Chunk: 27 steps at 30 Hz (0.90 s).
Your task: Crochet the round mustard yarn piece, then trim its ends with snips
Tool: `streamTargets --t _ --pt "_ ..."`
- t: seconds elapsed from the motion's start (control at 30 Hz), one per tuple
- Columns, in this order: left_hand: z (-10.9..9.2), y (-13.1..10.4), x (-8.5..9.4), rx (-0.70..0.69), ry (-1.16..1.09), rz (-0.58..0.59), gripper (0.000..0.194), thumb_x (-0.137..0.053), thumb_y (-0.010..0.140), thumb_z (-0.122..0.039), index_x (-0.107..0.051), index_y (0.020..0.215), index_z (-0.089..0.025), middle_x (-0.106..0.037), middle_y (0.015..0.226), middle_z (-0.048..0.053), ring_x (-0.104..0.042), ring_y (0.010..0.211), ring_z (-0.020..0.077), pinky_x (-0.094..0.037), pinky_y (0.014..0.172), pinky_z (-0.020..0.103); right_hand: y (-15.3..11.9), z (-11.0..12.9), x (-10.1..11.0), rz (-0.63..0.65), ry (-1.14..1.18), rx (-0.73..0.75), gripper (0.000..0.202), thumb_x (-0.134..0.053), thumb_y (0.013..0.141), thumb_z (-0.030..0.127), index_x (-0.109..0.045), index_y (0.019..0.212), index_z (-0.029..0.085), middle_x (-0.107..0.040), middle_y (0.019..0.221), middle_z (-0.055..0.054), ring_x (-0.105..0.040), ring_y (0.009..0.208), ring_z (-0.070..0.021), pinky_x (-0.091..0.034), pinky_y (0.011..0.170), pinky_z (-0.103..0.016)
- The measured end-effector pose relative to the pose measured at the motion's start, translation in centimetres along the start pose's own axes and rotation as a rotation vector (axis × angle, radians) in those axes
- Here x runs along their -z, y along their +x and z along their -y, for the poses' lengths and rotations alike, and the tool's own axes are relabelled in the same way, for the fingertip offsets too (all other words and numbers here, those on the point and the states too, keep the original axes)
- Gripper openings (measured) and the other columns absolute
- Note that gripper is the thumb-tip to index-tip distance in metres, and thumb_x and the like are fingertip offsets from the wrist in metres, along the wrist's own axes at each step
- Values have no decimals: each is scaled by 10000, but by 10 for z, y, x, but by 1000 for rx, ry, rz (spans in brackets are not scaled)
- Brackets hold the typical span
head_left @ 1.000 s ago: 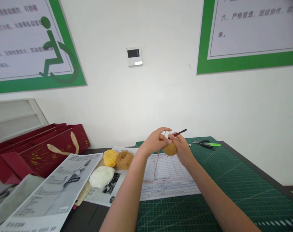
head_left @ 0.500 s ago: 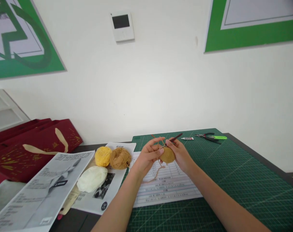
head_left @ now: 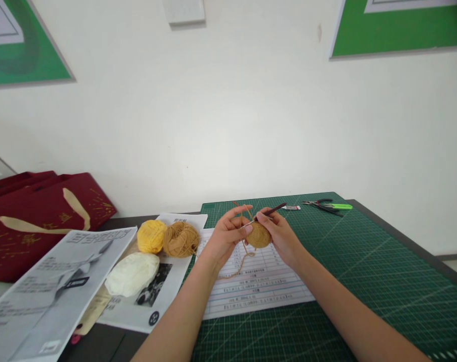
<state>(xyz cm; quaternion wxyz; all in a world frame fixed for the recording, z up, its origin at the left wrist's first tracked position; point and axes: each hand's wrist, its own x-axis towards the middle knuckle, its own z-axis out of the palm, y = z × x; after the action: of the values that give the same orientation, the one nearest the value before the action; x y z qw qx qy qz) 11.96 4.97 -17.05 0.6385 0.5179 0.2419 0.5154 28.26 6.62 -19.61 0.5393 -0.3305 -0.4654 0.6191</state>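
My left hand pinches the edge of a round mustard-brown crochet piece, with yarn running up over its raised index finger. In my right hand is a dark-handled crochet hook, its thin metal end reaching left to the edge of the piece. My right fingers also touch the piece's right side. The exact stitch at the hook's tip is too small to make out. A loose strand hangs below and trails left towards a brown yarn ball.
A printed sheet lies under my hands on the green cutting mat. Yellow yarn and white yarn rest on papers at left, near red gift bags. Pliers, a green-handled tool and a small tube lie at the back right.
The whole view has tilted down a little, so the wall items sit higher. My left index finger and the yarn on it have shifted slightly; both hands keep their hold.
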Motion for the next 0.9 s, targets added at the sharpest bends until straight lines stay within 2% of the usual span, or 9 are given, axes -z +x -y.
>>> streamTargets --t 0.1,0.37,0.73,0.9 --pt "0 0 -1 9 3 1 281 -644 951 -259 -623 1213 -162 -678 978 39 -641 687 138 -564 583 287 -1 0 -2 -2 -9 20 252 -623 967 343 -640 1134 156 -688 1051 -52 -681 833 -162 -594 720 -336" --pt "-1 -2 -5 52 -10 27 357 -657 939 -262 -601 1282 -177 -679 1129 79 -686 907 217 -593 775 414 -2 -6 -4 -127 -5 85 266 -625 964 348 -639 1149 158 -684 1102 -63 -684 899 -182 -592 779 -373" --pt "3 1 2 74 10 -19 319 -649 946 -270 -615 1247 -170 -684 1088 69 -682 830 190 -596 715 374 -2 -8 -5 -133 13 43 240 -636 960 323 -645 1133 156 -687 1091 -60 -685 886 -176 -596 765 -360" --pt "3 0 2 128 3 -41 310 -656 941 -257 -624 1235 -167 -688 1102 73 -687 855 199 -597 735 386 -2 -9 -5 -131 36 45 229 -640 958 312 -648 1123 154 -689 1081 -57 -686 879 -173 -597 759 -356"
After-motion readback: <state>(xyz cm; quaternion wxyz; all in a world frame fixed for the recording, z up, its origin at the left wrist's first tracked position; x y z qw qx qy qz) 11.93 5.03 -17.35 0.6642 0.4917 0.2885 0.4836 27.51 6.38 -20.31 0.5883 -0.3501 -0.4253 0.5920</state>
